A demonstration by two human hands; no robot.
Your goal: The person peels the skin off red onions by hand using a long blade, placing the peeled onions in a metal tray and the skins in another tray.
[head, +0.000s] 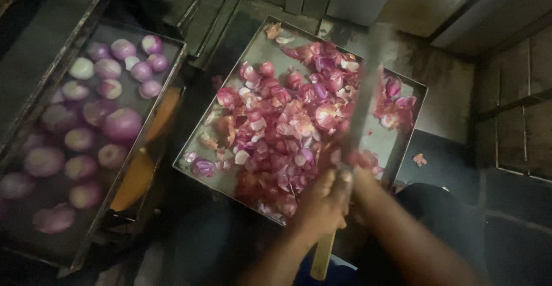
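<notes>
two hands [339,191] blur, fingers' grip untellable, over tray [402,142] of onion skins [282,131]; peeled onions [92,125] leftward.

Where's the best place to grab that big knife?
By the pale wooden handle, coming from below, nearest the person. The knife points up and away over the tray of peels, so its blade end is the far one. The left hand grips there already.
</notes>
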